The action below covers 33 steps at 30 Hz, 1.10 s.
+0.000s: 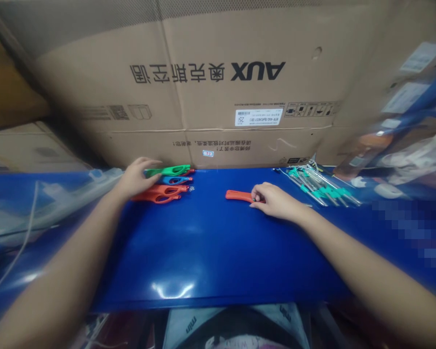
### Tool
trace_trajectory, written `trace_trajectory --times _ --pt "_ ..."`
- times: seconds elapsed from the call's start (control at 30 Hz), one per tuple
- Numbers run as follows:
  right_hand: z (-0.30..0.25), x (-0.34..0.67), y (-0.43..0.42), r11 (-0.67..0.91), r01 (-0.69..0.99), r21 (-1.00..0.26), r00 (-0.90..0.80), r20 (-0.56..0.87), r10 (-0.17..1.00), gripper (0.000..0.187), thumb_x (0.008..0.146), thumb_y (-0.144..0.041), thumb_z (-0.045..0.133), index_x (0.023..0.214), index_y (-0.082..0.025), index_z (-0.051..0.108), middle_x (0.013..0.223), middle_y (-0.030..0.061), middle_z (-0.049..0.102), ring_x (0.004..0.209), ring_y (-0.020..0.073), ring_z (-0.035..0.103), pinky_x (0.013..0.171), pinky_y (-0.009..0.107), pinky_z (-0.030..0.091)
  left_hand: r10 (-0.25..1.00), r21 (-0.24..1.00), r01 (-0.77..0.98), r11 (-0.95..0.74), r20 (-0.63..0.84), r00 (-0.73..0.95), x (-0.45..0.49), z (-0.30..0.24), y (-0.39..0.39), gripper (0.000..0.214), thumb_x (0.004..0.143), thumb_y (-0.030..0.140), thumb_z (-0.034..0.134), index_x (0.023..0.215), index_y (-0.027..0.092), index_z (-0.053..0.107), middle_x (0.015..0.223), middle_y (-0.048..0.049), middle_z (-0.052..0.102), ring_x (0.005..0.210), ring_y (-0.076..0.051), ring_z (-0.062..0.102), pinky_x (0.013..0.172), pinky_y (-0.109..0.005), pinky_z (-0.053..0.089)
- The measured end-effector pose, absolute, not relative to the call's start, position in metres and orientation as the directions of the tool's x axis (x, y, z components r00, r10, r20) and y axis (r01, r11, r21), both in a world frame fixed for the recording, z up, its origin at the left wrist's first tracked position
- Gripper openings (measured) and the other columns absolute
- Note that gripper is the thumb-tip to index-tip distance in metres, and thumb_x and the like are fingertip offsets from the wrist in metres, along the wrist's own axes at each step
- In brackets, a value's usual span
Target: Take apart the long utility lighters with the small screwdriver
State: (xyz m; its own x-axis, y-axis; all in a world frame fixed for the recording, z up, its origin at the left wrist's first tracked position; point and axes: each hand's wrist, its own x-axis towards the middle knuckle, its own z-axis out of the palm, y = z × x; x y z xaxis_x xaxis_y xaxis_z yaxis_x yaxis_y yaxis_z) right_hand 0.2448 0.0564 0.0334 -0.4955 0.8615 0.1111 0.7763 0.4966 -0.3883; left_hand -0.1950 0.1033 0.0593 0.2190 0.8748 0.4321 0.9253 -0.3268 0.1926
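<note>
On the left of the blue table, my left hand (138, 177) grips the back end of a green plastic handle (174, 170) with an oval opening, thumb in front and fingers behind. Beside it lie a blue handle (172, 181) and several orange handles (160, 194) of similar looped shape. My right hand (272, 201) is closed around one end of an orange plastic handle (238, 195); its other end points left, and the gripped part is hidden by my fingers. Right of that hand lies a bundle of metal rods with green plastic pieces (321, 186).
A large cardboard box panel (203, 106) with upside-down print stands along the back of the blue table (203, 252). Clear plastic bags (58, 208) and a white cable lie at the left. An orange-brown bottle (363, 152) stands at the right rear, near a white bag (417, 160).
</note>
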Motion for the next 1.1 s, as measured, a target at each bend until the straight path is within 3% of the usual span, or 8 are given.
trace_trajectory --times 0.13,0.23,0.4,0.57,0.7,0.87,1.1 --pt "0.036 0.241 0.051 0.427 0.799 -0.425 -0.418 0.118 0.901 0.036 0.083 -0.031 0.074 0.109 -0.017 0.053 0.105 0.008 0.061 0.087 0.019 0.059 0.074 0.03 0.046 0.777 0.165 0.856 -0.49 0.528 0.343 -0.161 0.069 0.09 0.037 0.09 0.041 0.052 0.115 0.019 0.067 0.118 -0.011 0.064 0.114 -0.026 0.06 0.108 -0.041 0.045" --pt "0.035 0.239 0.051 0.347 0.844 -0.408 -0.338 0.097 0.936 0.038 0.086 -0.035 0.072 0.114 -0.015 0.054 0.116 0.0117 0.056 0.094 0.0206 0.061 0.08 0.032 0.048 0.699 0.133 0.739 -0.66 0.469 0.54 -0.125 0.069 0.076 0.031 0.093 0.035 0.052 0.115 0.019 0.067 0.116 -0.0104 0.066 0.113 -0.026 0.06 0.104 -0.04 0.047" --pt "0.037 0.237 0.051 0.306 0.874 -0.377 -0.319 0.027 0.947 0.031 0.084 -0.03 0.075 0.105 -0.013 0.06 0.109 0.0121 0.059 0.094 0.0231 0.061 0.084 0.035 0.047 0.618 0.147 0.605 -0.783 0.291 0.73 -0.066 0.053 0.041 0.032 0.098 0.028 0.051 0.126 0.022 0.064 0.125 -0.0103 0.064 0.115 -0.026 0.059 0.104 -0.044 0.046" --pt "0.044 0.228 0.037 0.387 0.828 -0.405 -0.43 -0.016 0.903 0.036 0.08 -0.031 0.081 0.104 -0.015 0.059 0.109 0.0092 0.06 0.094 0.0195 0.06 0.082 0.029 0.045 0.669 0.311 0.595 -0.741 0.262 0.696 -0.032 0.031 0.019 0.043 0.098 0.037 0.057 0.139 0.022 0.052 0.137 -0.0119 0.058 0.125 -0.027 0.055 0.107 -0.044 0.045" --pt "0.047 0.216 0.021 0.442 0.789 -0.427 -0.507 -0.046 0.861 0.03 0.079 -0.032 0.082 0.093 -0.018 0.06 0.103 0.0051 0.06 0.087 0.017 0.058 0.075 0.027 0.043 0.691 0.404 0.576 -0.711 0.249 0.679 -0.024 0.023 0.016 0.026 0.097 0.032 0.059 0.119 0.02 0.062 0.116 -0.0101 0.064 0.107 -0.025 0.06 0.097 -0.042 0.05" --pt "0.055 0.212 0.01 0.439 0.802 -0.404 -0.51 -0.082 0.856 0.042 0.073 -0.036 0.086 0.096 -0.019 0.055 0.101 0.0048 0.062 0.087 0.0192 0.057 0.07 0.028 0.04 0.713 0.436 0.584 -0.684 0.234 0.661 -0.019 0.026 0.008 0.015 0.093 0.025 0.06 0.106 0.02 0.062 0.104 -0.0077 0.061 0.097 -0.024 0.058 0.088 -0.039 0.051" --pt "0.059 0.214 0.005 0.49 0.817 -0.304 -0.538 -0.096 0.837 0.038 0.073 -0.036 0.086 0.089 -0.019 0.056 0.099 0.0068 0.064 0.092 0.0231 0.058 0.073 0.029 0.039 0.714 0.365 0.623 -0.692 0.219 0.665 -0.011 0.024 -0.004 0.017 0.095 0.029 0.058 0.11 0.021 0.062 0.103 -0.0079 0.06 0.096 -0.025 0.057 0.087 -0.04 0.049"
